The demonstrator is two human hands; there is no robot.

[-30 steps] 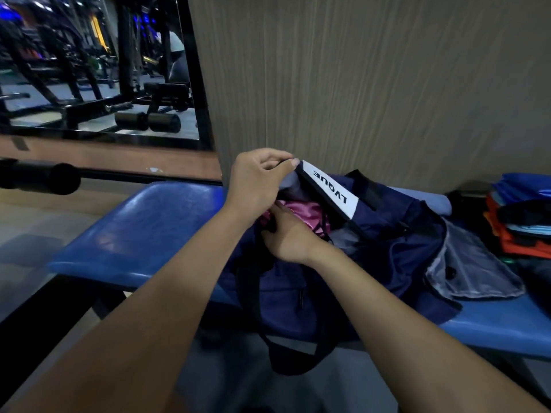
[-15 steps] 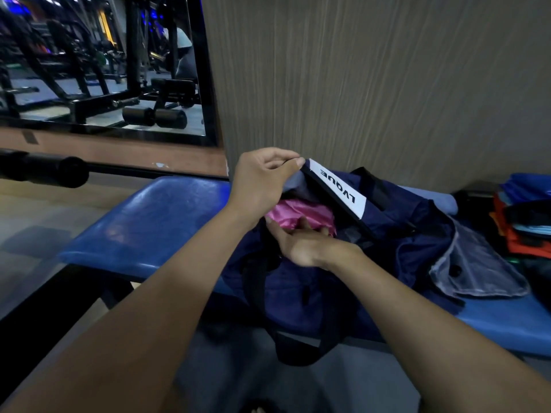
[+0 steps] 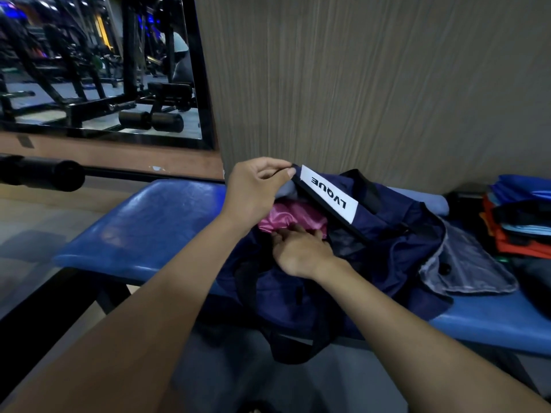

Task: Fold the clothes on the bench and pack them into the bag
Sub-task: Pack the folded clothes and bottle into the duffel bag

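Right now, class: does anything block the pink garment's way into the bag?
Nothing visible does. The left hand pinches the bag rim up, holding the mouth open, and the right hand presses the pink garment, already inside.

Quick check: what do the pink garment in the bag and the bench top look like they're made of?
Pink garment: looks like thin, satiny synthetic fabric; it shines and creases softly. Bench top: seems to be padded blue vinyl or faux leather, with a glossy grained surface and rounded edge. Neither is certain from the look alone.
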